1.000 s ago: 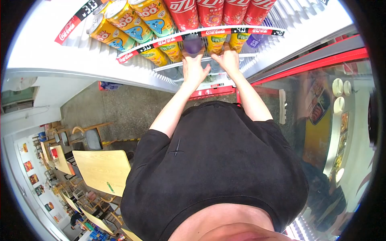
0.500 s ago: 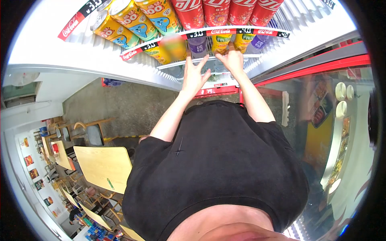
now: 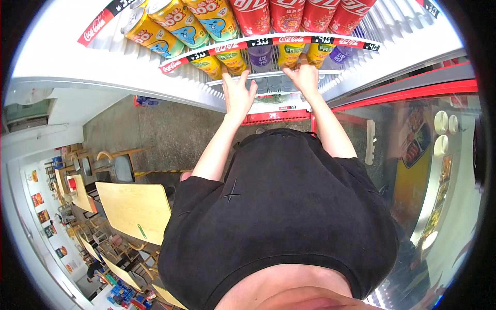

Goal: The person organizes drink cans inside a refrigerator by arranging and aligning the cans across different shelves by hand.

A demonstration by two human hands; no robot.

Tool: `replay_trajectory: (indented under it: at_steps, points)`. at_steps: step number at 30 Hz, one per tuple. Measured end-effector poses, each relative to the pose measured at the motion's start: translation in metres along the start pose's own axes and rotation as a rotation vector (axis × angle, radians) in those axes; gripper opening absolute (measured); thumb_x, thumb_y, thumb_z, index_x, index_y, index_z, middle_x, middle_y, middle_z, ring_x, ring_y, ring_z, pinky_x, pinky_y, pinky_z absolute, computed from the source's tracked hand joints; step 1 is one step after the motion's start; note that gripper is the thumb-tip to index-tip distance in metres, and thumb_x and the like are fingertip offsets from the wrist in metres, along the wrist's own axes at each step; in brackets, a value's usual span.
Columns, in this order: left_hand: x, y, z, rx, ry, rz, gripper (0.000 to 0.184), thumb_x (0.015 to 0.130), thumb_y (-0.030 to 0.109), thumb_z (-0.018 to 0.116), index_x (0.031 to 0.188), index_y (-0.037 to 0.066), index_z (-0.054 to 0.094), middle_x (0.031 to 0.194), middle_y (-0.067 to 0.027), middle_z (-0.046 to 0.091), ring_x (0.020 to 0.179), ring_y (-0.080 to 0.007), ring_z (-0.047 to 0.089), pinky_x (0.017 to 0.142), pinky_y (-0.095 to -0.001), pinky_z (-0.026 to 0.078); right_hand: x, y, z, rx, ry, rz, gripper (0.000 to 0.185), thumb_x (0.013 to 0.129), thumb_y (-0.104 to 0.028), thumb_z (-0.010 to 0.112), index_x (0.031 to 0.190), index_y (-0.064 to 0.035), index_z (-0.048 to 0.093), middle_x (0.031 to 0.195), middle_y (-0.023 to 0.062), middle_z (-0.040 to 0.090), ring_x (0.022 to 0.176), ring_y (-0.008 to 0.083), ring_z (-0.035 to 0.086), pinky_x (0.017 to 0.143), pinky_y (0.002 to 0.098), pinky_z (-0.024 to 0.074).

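My left hand [image 3: 238, 97] is open below the front shelf, its fingers spread and the fingertips at the lower end of a yellow bottle [image 3: 231, 60]. A purple bottle [image 3: 260, 58] stands just right of it. My right hand [image 3: 305, 80] has its thumb and fingers apart at the lower ends of two more yellow bottles, one on the left [image 3: 291, 51] and one on the right [image 3: 319, 52]. Its fingertips are partly hidden against them. Another purple bottle [image 3: 339, 55] is at the row's right end. A curved price strip [image 3: 289, 39] crosses the bottles' upper parts.
Yellow cans [image 3: 184, 23] and red bottles [image 3: 287, 18] fill the shelf above. A wire shelf [image 3: 274, 82] lies below. The glass door [image 3: 382, 134] with a red edge stands open at right. Wooden tables [image 3: 135, 211] and chairs are at left.
My left hand has moved left, from the purple bottle to the yellow bottle beside it. The purple bottle now shows uncovered. My right hand stays by the yellow bottles. The view has shifted slightly.
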State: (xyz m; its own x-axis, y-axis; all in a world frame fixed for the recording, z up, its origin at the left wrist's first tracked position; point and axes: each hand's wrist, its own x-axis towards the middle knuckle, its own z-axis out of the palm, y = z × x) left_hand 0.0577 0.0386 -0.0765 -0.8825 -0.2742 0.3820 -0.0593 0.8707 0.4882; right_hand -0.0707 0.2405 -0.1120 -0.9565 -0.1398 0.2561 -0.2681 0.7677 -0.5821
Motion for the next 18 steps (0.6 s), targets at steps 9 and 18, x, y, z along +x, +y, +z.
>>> replay_trajectory:
  at_steps: [9,18]
  points:
    - [0.013,-0.008,0.017,0.152,-0.036,0.004,0.048,0.084,0.023,0.073,0.131,0.015,0.065,0.13,-0.0367,0.042,0.114,-0.0488,0.047,0.099,-0.0533,0.041,0.0,0.005,0.003,-0.044,0.004,-0.037,0.077,0.073,-0.05,0.081,0.124,0.0023,0.059,0.064,0.0123,0.069,0.064,0.0319,0.072,0.062,0.0441,0.0576]
    - [0.019,-0.005,0.017,0.248,-0.06,-0.026,0.053,0.083,0.025,0.073,0.136,0.021,0.063,0.141,-0.036,0.036,0.119,-0.0477,0.043,0.101,-0.0534,0.041,0.0,0.003,0.0,-0.041,0.004,-0.043,0.077,0.072,-0.05,0.082,0.122,0.0041,0.058,0.063,0.0133,0.068,0.063,0.0327,0.072,0.061,0.044,0.0572]
